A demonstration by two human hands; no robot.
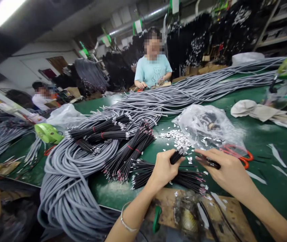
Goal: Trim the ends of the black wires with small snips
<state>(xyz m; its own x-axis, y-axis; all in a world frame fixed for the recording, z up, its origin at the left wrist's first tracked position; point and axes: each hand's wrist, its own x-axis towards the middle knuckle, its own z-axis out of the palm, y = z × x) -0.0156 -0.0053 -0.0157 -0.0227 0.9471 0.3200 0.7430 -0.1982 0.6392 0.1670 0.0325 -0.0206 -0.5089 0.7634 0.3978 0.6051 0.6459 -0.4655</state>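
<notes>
A small bundle of thin black wires (177, 156) with bare metal tips stands tilted, gripped in the left hand (164, 168), above a flat heap of like black wires (183, 178) lying near the green worktop's (264, 148) front edge

the black wires (173, 176) lie on the table (264, 141) under both hands. the big cable pile (77, 168) is left of them. the plastic bag (206, 126) is behind them.
</notes>
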